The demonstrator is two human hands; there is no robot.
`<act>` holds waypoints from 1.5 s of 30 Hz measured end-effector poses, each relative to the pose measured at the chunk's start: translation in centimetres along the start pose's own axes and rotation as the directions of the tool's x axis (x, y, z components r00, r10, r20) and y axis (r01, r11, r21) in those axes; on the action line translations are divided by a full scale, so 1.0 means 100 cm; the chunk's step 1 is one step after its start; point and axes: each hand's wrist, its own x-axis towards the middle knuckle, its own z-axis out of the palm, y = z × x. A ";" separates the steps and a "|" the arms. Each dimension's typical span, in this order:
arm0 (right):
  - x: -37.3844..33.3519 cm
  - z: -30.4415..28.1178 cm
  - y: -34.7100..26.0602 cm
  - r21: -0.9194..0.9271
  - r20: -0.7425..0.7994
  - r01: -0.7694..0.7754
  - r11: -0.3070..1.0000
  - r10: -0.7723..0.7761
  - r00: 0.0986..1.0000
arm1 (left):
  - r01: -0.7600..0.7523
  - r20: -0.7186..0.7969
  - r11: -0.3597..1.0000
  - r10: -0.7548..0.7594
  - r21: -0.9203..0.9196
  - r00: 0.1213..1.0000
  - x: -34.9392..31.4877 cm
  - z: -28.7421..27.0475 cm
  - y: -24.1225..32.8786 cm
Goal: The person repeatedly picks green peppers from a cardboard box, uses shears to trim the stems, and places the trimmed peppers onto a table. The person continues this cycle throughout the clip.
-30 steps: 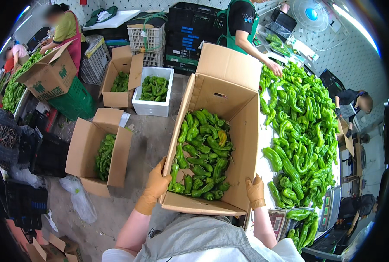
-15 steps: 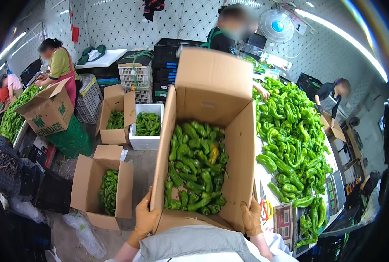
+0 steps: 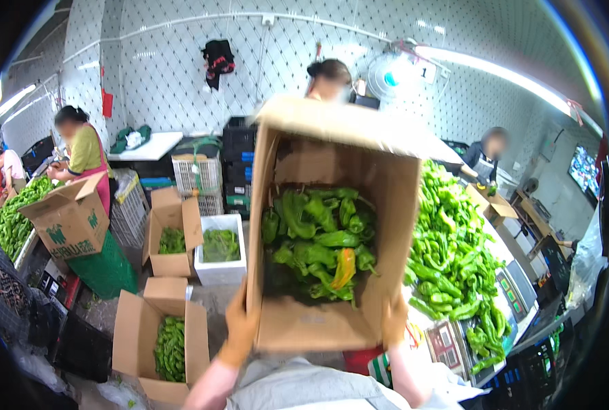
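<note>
One side of the cardboard box (image 3: 318,333), the left, is held by the left hand (image 3: 238,324). Inside, the green peppers (image 3: 320,220) have shifted within the last second, the yellowish pepper (image 3: 343,268) now nearer the person, so the load seems loose. The right hand (image 3: 394,320) holds the opposite side, left of the pepper heap (image 3: 448,239).

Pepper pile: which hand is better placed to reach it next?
Right, likely: the right hand holds the carton on the side nearest the pepper pile; the left hand is on the opposite side. Both occupied.
</note>
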 end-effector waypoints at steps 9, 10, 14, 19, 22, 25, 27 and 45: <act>0.018 0.021 0.060 0.176 0.215 -0.332 0.927 0.293 0.932 | 0.396 0.177 0.850 -0.355 -0.347 0.918 -0.004 0.038 -0.059; 0.008 0.028 0.091 0.293 0.221 -0.352 0.889 0.296 0.929 | 0.427 0.173 0.842 -0.391 -0.330 0.904 -0.013 0.046 -0.073; 0.005 0.041 0.159 -0.247 0.313 -0.313 0.917 0.382 0.870 | 0.505 0.150 0.844 -0.484 -0.180 0.862 -0.031 0.081 -0.091; 0.032 0.042 0.166 -0.445 0.300 -0.240 0.863 0.397 0.867 | 0.598 0.186 0.795 -0.576 -0.098 0.796 0.000 0.102 -0.085; 0.033 0.056 0.149 -0.520 0.260 -0.230 0.823 0.409 0.875 | 0.551 0.151 0.826 -0.533 -0.122 0.832 -0.005 0.095 -0.103; 0.045 0.071 0.138 -0.513 0.273 -0.216 0.831 0.397 0.876 | 0.579 0.141 0.788 -0.562 -0.208 0.815 0.006 0.088 -0.102; 0.057 0.076 0.136 -0.550 0.279 -0.204 0.810 0.408 0.869 | 0.574 0.167 0.787 -0.550 -0.226 0.819 0.016 0.092 -0.100; 0.030 -0.059 0.176 -0.863 0.354 -0.070 0.500 0.698 0.623 | 0.071 0.384 0.969 -0.160 0.236 0.909 0.064 0.152 -0.042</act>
